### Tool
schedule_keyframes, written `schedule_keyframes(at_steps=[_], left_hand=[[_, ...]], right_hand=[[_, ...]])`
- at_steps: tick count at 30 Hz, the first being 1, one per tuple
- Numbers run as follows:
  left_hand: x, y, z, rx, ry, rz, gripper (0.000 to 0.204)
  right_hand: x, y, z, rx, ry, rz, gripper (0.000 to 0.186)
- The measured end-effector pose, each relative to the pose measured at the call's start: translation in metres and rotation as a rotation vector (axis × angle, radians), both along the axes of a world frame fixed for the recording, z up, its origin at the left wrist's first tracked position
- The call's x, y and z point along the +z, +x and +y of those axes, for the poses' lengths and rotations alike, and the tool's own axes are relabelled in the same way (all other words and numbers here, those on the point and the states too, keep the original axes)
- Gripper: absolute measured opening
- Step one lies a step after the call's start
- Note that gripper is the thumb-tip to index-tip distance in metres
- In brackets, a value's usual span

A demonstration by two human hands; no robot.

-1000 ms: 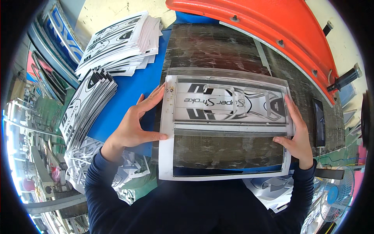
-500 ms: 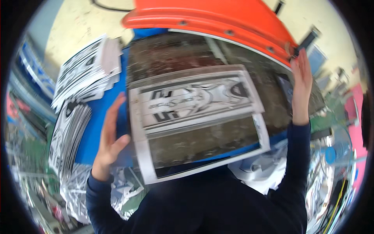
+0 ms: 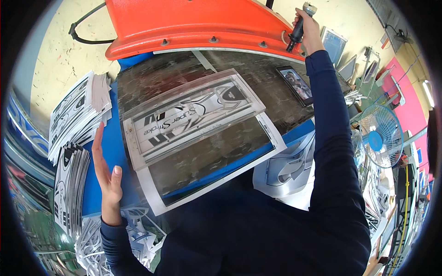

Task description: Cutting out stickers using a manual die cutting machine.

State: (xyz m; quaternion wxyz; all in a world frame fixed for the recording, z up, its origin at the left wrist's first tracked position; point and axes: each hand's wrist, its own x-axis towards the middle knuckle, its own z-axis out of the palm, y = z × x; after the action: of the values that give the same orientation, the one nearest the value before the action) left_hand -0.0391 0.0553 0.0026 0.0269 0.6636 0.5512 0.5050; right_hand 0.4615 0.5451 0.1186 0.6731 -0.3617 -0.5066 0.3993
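Observation:
My right hand (image 3: 313,33) is closed around the black grip of a handle (image 3: 297,33) at the right end of an orange machine arm (image 3: 193,20). Fingers stretched and thumb up, my left hand (image 3: 108,177) is open and holds nothing, above the blue surface (image 3: 99,146) left of the work. On the dark, scuffed board (image 3: 221,145) lies a clear cutting plate (image 3: 255,103) over a printed white sheet (image 3: 189,112). The sheet's cut-out white border (image 3: 149,191) reaches toward me past the board's near edge.
Two stacks of printed sheets, one far (image 3: 69,112) and one near (image 3: 71,191), stand at left. A phone (image 3: 295,85) lies on the board's right. White offcuts (image 3: 287,170) lie below the near edge. A blue fan (image 3: 380,138) stands at right.
My right hand has gone from flat and open beside the handle to a closed hold on it. My left hand stays open. The view has turned, shifting the scene left.

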Motion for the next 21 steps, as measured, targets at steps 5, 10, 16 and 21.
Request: schedule_keyframes(at_steps=[5,10,16,21], left_hand=[[-0.001,-0.001,-0.001,0.024,0.049,-0.002,0.1],[-0.004,-0.006,0.0,0.031,0.078,0.035,0.1],[0.014,0.01,-0.005,0.036,0.052,0.007,0.104],[0.052,0.05,-0.009,-0.055,0.005,0.022,0.112]], right_hand=[[0.007,-0.009,-0.025,0.072,0.001,0.023,0.023],[0.002,-0.017,-0.069,0.185,0.031,0.051,0.025],[-0.001,-0.041,-0.146,0.377,0.073,0.099,0.025],[0.001,-0.084,-0.236,0.423,0.098,0.088,0.02]])
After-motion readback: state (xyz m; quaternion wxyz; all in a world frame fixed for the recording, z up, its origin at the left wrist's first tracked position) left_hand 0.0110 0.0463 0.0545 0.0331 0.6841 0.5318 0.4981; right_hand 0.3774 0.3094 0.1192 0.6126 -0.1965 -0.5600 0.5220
